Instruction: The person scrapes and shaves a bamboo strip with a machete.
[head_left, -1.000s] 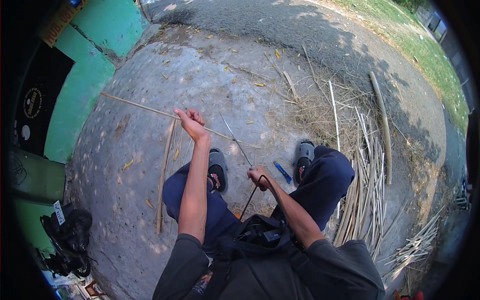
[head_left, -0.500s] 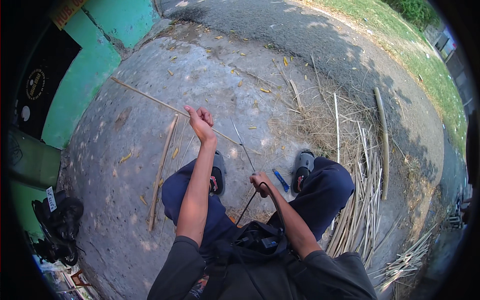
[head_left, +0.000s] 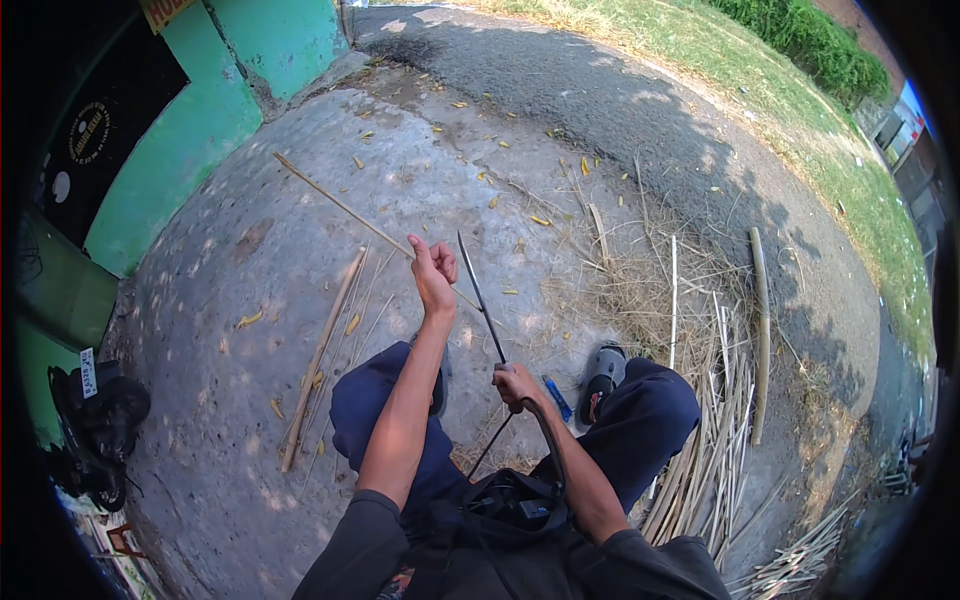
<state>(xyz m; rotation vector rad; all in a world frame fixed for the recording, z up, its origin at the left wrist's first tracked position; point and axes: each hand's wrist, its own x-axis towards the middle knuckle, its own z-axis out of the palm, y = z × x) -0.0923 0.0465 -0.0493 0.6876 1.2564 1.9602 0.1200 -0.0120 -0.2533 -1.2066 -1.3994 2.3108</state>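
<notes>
My left hand (head_left: 435, 277) is closed round a long thin bamboo strip (head_left: 335, 200), which slants from the far left down toward the right. Its near end passes behind the blade of a knife (head_left: 482, 305); whether the two touch I cannot tell. My right hand (head_left: 517, 384), between my knees, grips this long narrow knife with its tip pointing away from me. Part of the handle is hidden by the hand. A blue cutter (head_left: 557, 398) lies on the ground beside my right shoe (head_left: 603, 378).
Many split bamboo strips (head_left: 715, 420) lie right of my knee, beside a thicker bamboo pole (head_left: 760, 335). Dry shavings (head_left: 640, 290) spread beyond them. A bamboo length (head_left: 325, 360) lies at left. A motorcycle (head_left: 95, 430) stands by the green wall (head_left: 150, 190).
My left hand has shifted a little to the right with the bamboo strip, nearer the blade. My right hand and the knife have moved slightly forward. The whole view has tilted a little.
</notes>
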